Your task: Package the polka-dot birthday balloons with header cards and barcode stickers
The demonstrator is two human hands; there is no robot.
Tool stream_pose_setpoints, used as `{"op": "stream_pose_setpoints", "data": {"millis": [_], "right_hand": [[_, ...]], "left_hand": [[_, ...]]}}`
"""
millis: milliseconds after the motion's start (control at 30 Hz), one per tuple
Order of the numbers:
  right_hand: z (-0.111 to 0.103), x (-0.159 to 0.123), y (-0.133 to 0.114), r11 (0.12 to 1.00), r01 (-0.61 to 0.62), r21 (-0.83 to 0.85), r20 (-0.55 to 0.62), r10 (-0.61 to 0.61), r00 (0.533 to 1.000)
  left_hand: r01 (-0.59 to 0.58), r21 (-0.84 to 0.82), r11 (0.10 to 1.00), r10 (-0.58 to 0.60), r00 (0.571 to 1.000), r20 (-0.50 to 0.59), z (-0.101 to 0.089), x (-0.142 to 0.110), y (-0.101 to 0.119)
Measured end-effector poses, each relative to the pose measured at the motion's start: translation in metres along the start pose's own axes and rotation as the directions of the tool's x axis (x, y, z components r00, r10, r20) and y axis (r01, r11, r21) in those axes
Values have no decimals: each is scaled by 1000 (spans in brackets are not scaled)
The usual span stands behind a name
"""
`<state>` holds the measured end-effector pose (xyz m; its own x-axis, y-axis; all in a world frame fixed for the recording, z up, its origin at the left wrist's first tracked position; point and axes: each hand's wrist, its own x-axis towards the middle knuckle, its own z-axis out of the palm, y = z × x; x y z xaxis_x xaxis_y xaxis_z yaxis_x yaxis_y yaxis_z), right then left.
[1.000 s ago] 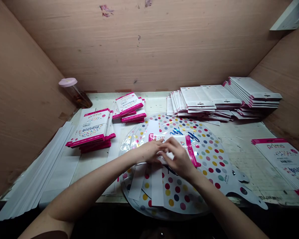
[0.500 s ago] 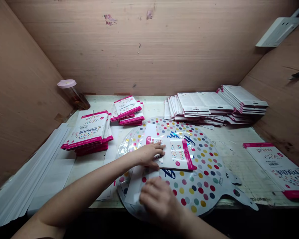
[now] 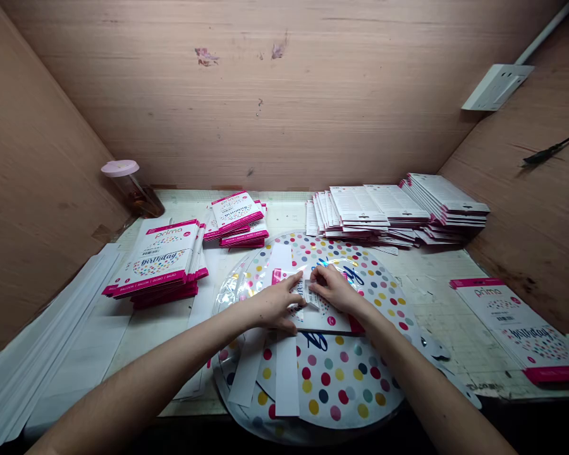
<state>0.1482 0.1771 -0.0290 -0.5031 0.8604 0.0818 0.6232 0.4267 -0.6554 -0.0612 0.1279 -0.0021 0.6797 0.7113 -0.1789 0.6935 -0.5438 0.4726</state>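
A white and pink printed packet [image 3: 334, 316] lies sideways on round polka-dot foil balloons [image 3: 341, 379]. My left hand [image 3: 277, 303] rests on the packet's left part, fingers spread and thumb at its near edge. Over the packet's middle, near the printed barcode, my right hand [image 3: 329, 287] has thumb and forefinger pinched together. A small pale piece shows at those fingertips; its kind is unclear. One white paper strip [image 3: 287, 379] sticks out below the packet towards me, and a second strip [image 3: 247, 370] lies slanted to its left.
Printed packets are stacked at left [image 3: 154, 256], with a smaller pile [image 3: 237, 212] behind. Packets in rows [image 3: 360, 205] stand at back right; more packets [image 3: 516, 322] lie far right. Long white paper sheets [image 3: 61, 354] line the left edge. A pink-lidded bottle [image 3: 135, 189] leans in the back corner.
My right hand left the packet, passed low over the near strip as a loose fist, and came back to the packet's middle in a pinch. My left hand stayed on the packet.
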Motion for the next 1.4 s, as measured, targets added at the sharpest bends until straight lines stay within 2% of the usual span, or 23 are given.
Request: {"op": "stream_pose_setpoints", "data": {"millis": [167,367,500,600,700,800,867,900,967,1033,1100,1167,1200,1233,1300,1333,1367,1400], "right_hand": [[12,-4,2,987,-19,-160,-59,9,998],[26,0,10,923,-167,-346,-236,86,968],[23,-7,11,897,-150,-416,-230,55,972],[22,-30,6,877,-137,-461,-202,47,978],[26,-64,-3,844,-120,-523,-174,32,984],[37,-97,-8,793,4,-609,-140,-113,984],[46,-113,-7,743,64,-667,-152,-220,964],[51,-119,-4,723,75,-687,-169,-259,951],[58,-124,5,702,79,-707,-203,-310,929],[63,-121,15,698,89,-711,-228,-349,909],[64,-114,22,702,130,-700,-239,-402,884],[62,-111,23,751,122,-649,-309,-407,860],[59,-111,20,803,74,-592,-388,-364,847],[56,-113,16,869,4,-495,-492,-284,823],[49,-116,4,979,-122,-163,-695,-26,719],[45,-116,-3,990,-125,69,-744,134,654],[41,-114,-10,946,-91,312,-730,300,614],[36,-111,-16,842,-27,538,-647,434,627]], "left_hand": [[-11,-2,1000,11,1000,-13,2,0,0],[-12,24,1000,11,1000,6,0,1,1],[-41,24,999,41,999,1,0,1,1],[-58,32,998,58,998,22,2,1,0],[2,16,1000,-2,1000,11,3,1,0],[-29,77,997,25,999,46,-1,2,4],[-70,132,989,59,994,88,-8,6,10],[-50,138,989,38,996,85,-12,11,13],[73,112,991,-76,997,28,-21,25,16],[210,85,974,-208,978,-31,-33,41,14],[287,51,956,-286,958,-35,-47,53,9],[317,-7,948,-317,948,-24,-62,56,11],[313,-42,949,-314,949,-24,-69,54,14],[291,-84,953,-294,956,-20,-75,52,19],[207,-167,964,-216,976,-39,-85,47,29],[152,-206,967,-165,985,-44,-87,47,34],[102,-289,952,-123,991,-58,-87,49,38],[76,-549,832,-156,983,-100,-85,51,43]]}}
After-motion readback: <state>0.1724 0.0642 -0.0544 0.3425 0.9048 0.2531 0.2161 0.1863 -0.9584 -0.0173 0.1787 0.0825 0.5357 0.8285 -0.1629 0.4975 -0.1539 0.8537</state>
